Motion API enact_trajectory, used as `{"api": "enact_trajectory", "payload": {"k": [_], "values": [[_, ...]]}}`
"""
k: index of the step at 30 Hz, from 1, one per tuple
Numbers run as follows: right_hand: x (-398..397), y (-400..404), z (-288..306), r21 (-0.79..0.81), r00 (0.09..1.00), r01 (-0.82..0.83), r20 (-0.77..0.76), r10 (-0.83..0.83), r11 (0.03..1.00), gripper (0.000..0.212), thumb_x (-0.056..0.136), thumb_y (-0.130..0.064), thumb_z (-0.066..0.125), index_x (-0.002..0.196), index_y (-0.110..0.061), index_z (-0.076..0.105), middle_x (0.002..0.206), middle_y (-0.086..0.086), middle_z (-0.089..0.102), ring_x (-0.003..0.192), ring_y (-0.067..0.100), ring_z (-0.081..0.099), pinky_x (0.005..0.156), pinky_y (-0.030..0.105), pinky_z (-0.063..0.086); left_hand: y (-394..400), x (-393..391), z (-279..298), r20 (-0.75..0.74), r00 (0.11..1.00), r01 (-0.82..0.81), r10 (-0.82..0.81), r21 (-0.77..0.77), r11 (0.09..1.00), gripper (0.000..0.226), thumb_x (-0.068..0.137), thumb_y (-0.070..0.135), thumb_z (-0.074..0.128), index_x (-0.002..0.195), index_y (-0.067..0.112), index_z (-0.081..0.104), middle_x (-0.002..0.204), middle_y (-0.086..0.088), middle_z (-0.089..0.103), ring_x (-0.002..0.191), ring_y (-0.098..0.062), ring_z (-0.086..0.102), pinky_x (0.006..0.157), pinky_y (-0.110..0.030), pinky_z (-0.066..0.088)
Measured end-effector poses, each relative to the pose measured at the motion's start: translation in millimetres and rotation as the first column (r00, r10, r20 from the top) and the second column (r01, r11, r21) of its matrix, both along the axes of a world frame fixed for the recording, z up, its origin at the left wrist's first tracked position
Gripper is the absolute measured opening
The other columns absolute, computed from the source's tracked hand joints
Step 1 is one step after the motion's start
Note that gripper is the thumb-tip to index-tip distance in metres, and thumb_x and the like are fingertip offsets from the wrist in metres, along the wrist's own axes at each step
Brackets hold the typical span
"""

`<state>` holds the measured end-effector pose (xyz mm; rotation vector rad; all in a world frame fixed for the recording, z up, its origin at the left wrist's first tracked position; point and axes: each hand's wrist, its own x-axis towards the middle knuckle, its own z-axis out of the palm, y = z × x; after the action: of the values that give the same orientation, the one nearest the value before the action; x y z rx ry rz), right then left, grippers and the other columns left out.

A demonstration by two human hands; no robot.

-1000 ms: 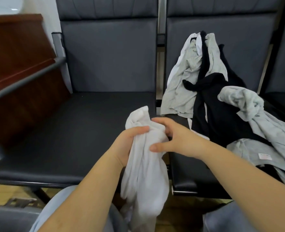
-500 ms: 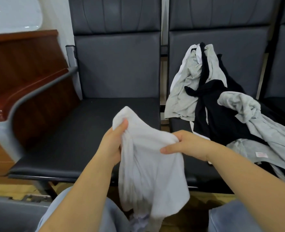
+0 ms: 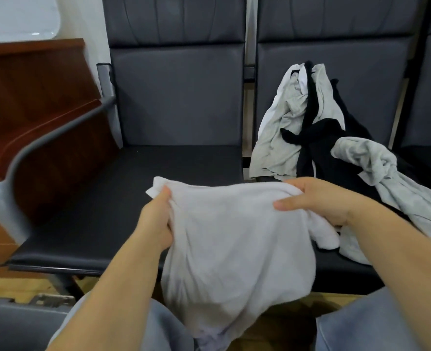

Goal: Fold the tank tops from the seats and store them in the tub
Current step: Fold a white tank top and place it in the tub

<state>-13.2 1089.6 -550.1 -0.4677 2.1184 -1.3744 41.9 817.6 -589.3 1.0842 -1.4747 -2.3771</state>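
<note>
The lower hem of the white tank top (image 3: pixel 234 244) is dropping out of sight between the person's knees (image 3: pixel 376 323), and its straps are hard to pick out among the folds. The tub is not showing anywhere. The fingers of the left hand (image 3: pixel 156 219) are hiding behind the cloth; only the thumb is showing, pressing on the front of the top's upper left corner. The right hand (image 3: pixel 320 198) is gripping the upper right edge, thumb lying across the front and fingers curling over the back, so both hands are pinching the garment closed between thumb and fingers. Both forearms are reaching forward from the bottom of the view, holding the white tank top stretched wide in the air, just in front of the left seat (image 3: pixel 138 198).

Right of the white tank top, a pile of grey and black tank tops (image 3: pixel 318 138) is lying crumpled on the neighbouring seat (image 3: pixel 341 272), some leaning up against its backrest and one grey piece trailing off the right edge of the view. The left seat's dark cushion is lying bare behind the held top, bounded on its far left by a grey armrest (image 3: pixel 57 133) and a wooden panel (image 3: pixel 32 102).
</note>
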Motion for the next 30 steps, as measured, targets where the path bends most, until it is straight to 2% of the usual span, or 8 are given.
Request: {"api": "enact_trajectory", "payload": {"k": [5, 10, 14, 17, 21, 24, 28, 30], "values": [[5.9, -35.3, -12.1, -0.278, 0.979, 0.193, 0.114, -0.167, 0.941, 0.015, 0.085, -0.017, 0.066, 0.100, -0.015, 0.069, 0.091, 0.005, 0.073, 0.080, 0.016, 0.068, 0.069, 0.028, 0.055, 51.6, 9.9, -10.1, -0.183, 0.870, 0.474, -0.457, 0.058, 0.879, 0.074, 0.078, 0.064, 0.057, 0.127, 0.008, 0.059, 0.116, -0.014, 0.068, 0.106, -0.029, 0.066, 0.097, -0.045, 0.049], [1.8, -52.0, -16.8, -0.352, 0.982, 0.177, 0.129, -0.139, 0.919, 0.035, 0.088, -0.007, 0.064, 0.120, -0.021, 0.065, 0.115, 0.004, 0.069, 0.105, 0.020, 0.067, 0.083, 0.033, 0.056, 76.5, 7.4, -21.1, -0.195, 0.604, 0.608, -0.773, -0.515, 0.605, 0.069, 0.076, 0.041, 0.074, 0.137, 0.021, 0.048, 0.127, -0.002, 0.062, 0.117, -0.016, 0.060, 0.102, -0.043, 0.048], [-4.5, -57.2, -17.2, -0.447, 0.942, 0.334, 0.151, -0.298, 0.830, 0.039, 0.085, -0.022, 0.069, 0.123, -0.021, 0.061, 0.123, 0.003, 0.063, 0.111, 0.017, 0.062, 0.094, 0.032, 0.052, 74.9, 1.4, -19.4, -0.245, 0.674, 0.560, -0.697, -0.446, 0.698, 0.032, 0.091, 0.025, 0.065, 0.122, 0.026, 0.059, 0.115, 0.002, 0.069, 0.107, -0.013, 0.065, 0.096, -0.037, 0.051], [-4.3, -63.7, -24.9, -0.442, 0.934, 0.356, 0.205, -0.293, 0.823, 0.085, 0.058, -0.058, 0.076, 0.129, -0.015, 0.057, 0.125, 0.005, 0.064, 0.114, 0.020, 0.062, 0.102, 0.039, 0.047, 73.8, -2.7, -13.9, -0.320, 0.763, 0.487, -0.562, -0.287, 0.825, 0.022, 0.091, 0.023, 0.061, 0.113, 0.023, 0.062, 0.107, -0.002, 0.072, 0.102, -0.017, 0.068, 0.091, -0.037, 0.054], [6.8, -76.6, -42.2, -0.415, 0.902, 0.221, 0.430, -0.023, 0.883, 0.079, 0.059, -0.062, 0.067, 0.123, -0.016, 0.060, 0.120, 0.009, 0.068, 0.112, 0.026, 0.064, 0.102, 0.043, 0.045, 64.1, -7.0, -2.4, -0.342, 0.866, 0.301, -0.364, -0.225, 0.927, 0.022, 0.090, 0.022, 0.064, 0.111, 0.019, 0.061, 0.103, -0.005, 0.072, 0.095, -0.021, 0.071, 0.084, -0.040, 0.057], [16.4, -81.8, -51.2, -0.347, 0.885, 0.054, 0.450, 0.116, 0.936, 0.070, 0.061, -0.059, 0.067, 0.118, -0.018, 0.062, 0.118, 0.008, 0.069, 0.112, 0.025, 0.064, 0.103, 0.043, 0.045, 49.8, -6.2, 6.5, -0.335, 0.899, 0.196, -0.283, -0.271, 0.942, 0.031, 0.091, 0.025, 0.063, 0.121, 0.020, 0.056, 0.108, -0.005, 0.068, 0.097, -0.023, 0.068, 0.082, -0.041, 0.057], [25.0, -86.6, -54.3, -0.213, 0.855, -0.246, 0.412, 0.315, 0.946, 0.097, 0.037, -0.053, 0.092, 0.122, -0.018, 0.060, 0.120, 0.008, 0.067, 0.115, 0.026, 0.061, 0.106, 0.048, 0.042, 34.5, -6.0, 7.5, -0.297, 0.943, 0.065, -0.151, -0.280, 0.958, 0.022, 0.093, 0.029, 0.061, 0.112, 0.027, 0.051, 0.097, 0.004, 0.063, 0.087, -0.014, 0.064, 0.066, -0.030, 0.051], [25.8, -85.8, -53.5, -0.208, 0.826, -0.347, 0.395, 0.403, 0.915, 0.091, 0.041, -0.045, 0.093, 0.122, -0.019, 0.060, 0.120, 0.006, 0.066, 0.116, 0.023, 0.060, 0.105, 0.046, 0.044, 25.1, -6.7, 8.3, -0.265, 0.962, -0.010, -0.072, -0.298, 0.955, 0.026, 0.093, 0.031, 0.060, 0.117, 0.027, 0.048, 0.094, 0.008, 0.059, 0.085, -0.011, 0.060, 0.065, -0.029, 0.048]]}}
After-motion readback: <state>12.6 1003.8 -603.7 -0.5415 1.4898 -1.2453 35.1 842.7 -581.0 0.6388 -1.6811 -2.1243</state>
